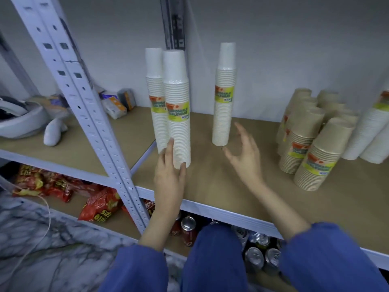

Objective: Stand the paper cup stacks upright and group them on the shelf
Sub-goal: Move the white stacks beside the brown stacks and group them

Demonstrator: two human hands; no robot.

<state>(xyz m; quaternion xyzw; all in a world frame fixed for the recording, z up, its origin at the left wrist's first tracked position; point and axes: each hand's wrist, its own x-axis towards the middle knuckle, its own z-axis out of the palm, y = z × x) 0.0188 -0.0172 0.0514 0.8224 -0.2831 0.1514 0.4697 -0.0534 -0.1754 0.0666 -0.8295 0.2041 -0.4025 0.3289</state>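
Two tall white paper cup stacks stand upright side by side on the shelf: a front stack and a rear stack. My left hand touches the base of the front stack, with the fingers straight against its side and the thumb at its foot. A third white stack stands upright alone to the right. My right hand hovers open just right of its base, apart from it and blurred. Several brown cup stacks stand at the right.
More white cup stacks lean at the far right edge. A grey metal upright rises at the left, with packets and a white helmet-like object beyond it. Red snack bags and drink cans fill the shelf below.
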